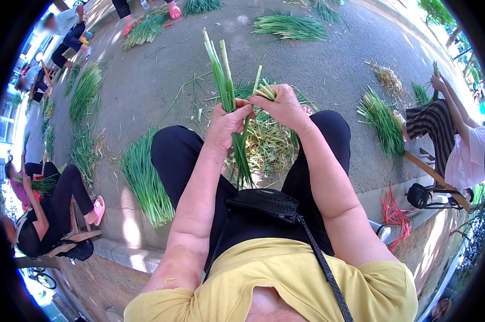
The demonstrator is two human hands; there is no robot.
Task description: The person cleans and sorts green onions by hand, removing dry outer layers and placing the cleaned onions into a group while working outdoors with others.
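Upright in my left hand [228, 122] are a few long green stalks [225, 76] with pale ends up, likely garlic chives or a similar leafy vegetable. Their dark green leaves [241, 157] hang below that hand toward my lap. My right hand [280, 105] is closed around a small bunch of stalks [266, 91], whose pale cut ends poke out above the fingers. The two hands meet at the fingertips, so the exact pinch there is hard to make out. Beneath them, between my knees, lies a heap of yellowed leaves and trimmings [270, 141].
A large green bundle [146, 177] lies beside my left knee. More bundles [290, 27] are spread over the pavement [166, 80]. Red plastic ties [396, 217] and a metal cylinder [383, 232] sit at right. A black pouch [264, 204] rests on my lap. Several people sit nearby on both sides.
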